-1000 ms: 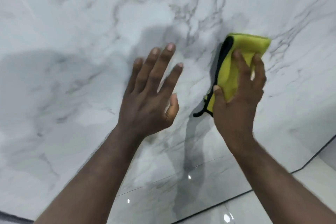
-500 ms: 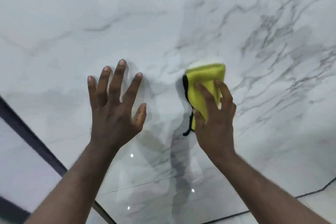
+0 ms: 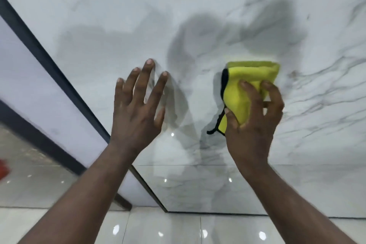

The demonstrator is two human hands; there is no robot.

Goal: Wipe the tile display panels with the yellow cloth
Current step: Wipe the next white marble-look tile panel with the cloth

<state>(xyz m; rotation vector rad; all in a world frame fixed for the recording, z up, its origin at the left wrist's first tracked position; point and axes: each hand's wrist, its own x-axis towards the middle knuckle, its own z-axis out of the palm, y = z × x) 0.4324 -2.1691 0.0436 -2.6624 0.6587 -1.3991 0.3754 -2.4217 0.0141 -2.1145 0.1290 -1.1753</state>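
On the glossy white marble-veined tile panel (image 3: 198, 6), the right hand (image 3: 255, 123) clutches the folded, black-edged yellow cloth (image 3: 243, 87) against the surface, while the left hand (image 3: 136, 109) is spread open and empty beside it, near the panel's dark frame (image 3: 59, 77), fingertip contact unclear.

Head cam, close, facing marble tile panel (image 3: 118, 16) front-on.

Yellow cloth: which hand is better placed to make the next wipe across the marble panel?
Right. The right hand already presses the folded yellow cloth against the marble panel. The left hand is empty, fingers spread, flat near the panel beside it.
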